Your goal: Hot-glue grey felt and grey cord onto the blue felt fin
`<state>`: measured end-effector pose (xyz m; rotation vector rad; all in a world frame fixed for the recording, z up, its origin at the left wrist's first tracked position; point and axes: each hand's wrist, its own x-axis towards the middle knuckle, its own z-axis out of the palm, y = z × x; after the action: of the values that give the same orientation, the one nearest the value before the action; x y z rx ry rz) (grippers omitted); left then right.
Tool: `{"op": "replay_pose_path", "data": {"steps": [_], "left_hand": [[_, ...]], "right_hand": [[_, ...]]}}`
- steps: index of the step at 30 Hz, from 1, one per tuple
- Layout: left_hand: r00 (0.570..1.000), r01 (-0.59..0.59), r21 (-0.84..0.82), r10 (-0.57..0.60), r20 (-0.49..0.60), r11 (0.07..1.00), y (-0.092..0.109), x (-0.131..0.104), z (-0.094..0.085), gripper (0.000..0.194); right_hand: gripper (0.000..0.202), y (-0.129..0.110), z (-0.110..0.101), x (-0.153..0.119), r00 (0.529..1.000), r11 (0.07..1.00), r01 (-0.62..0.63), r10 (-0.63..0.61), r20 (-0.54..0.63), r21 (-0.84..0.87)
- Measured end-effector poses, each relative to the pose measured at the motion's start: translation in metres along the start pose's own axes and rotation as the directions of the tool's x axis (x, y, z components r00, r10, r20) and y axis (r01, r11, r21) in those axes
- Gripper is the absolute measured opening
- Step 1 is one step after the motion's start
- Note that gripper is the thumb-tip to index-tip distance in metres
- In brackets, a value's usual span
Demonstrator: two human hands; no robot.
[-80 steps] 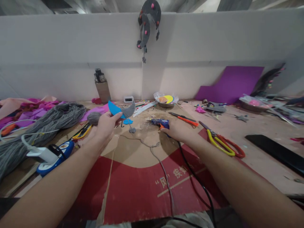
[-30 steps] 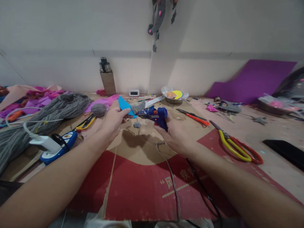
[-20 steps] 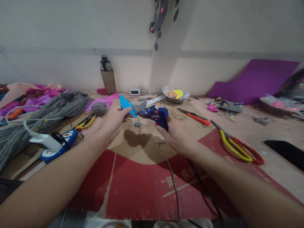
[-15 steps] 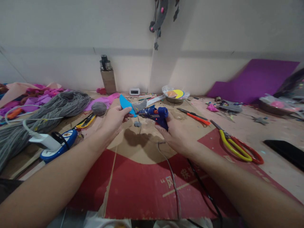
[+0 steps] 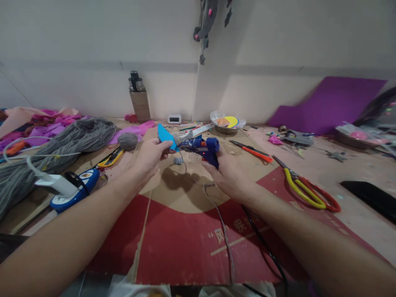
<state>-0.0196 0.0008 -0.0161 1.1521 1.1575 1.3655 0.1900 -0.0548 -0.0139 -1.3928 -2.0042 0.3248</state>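
Note:
Between the thumb and fingers of my left hand (image 5: 157, 152) is a blue cutout (image 5: 166, 136), a flat curved piece with grey yarn wound on part of it. My right hand (image 5: 223, 171) is wrapped round the grip of a blue glue gun (image 5: 207, 147), whose small red light glows. Its nozzle points left and meets the cutout's lower edge; whether they touch I cannot tell. A strand of grey yarn (image 5: 225, 235) trails from the piece across the cardboard (image 5: 179, 243). A small grey tuft (image 5: 177, 161) lies below the cutout.
Right of my hands lie an orange box cutter (image 5: 256, 152) and red-and-yellow scissors (image 5: 305, 187). A black phone-like slab (image 5: 369, 198) sits at the far right. On the left are grey yarn (image 5: 83, 140), a yellow cutter (image 5: 110, 158) and a blue power strip (image 5: 76, 192).
My left hand has turned the blue cutout more upright, and its yarn-wound part now sits largely behind the glue gun. The view has shifted slightly.

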Motion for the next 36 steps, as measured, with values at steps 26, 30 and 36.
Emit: {"op": "replay_pose_path", "data": {"steps": [26, 30, 36], "left_hand": [[0.997, -0.041, 0.111, 0.033, 0.069, 0.993, -0.001, -0.009, 0.006, 0.014], [0.996, -0.051, 0.119, 0.043, 0.074, 0.992, -0.001, -0.010, 0.007, 0.014], [0.995, -0.049, 0.125, 0.038, 0.088, 0.991, -0.001, -0.011, 0.007, 0.012]], "right_hand": [[0.041, 0.004, -0.002, 0.001, 0.999, 1.000, 0.015, -0.016, -0.051, -0.021], [0.039, 0.004, -0.003, 0.001, 0.997, 0.999, 0.036, -0.035, -0.066, 0.006], [0.041, 0.004, -0.004, 0.003, 0.998, 1.000, 0.020, -0.018, -0.068, 0.023]]}}
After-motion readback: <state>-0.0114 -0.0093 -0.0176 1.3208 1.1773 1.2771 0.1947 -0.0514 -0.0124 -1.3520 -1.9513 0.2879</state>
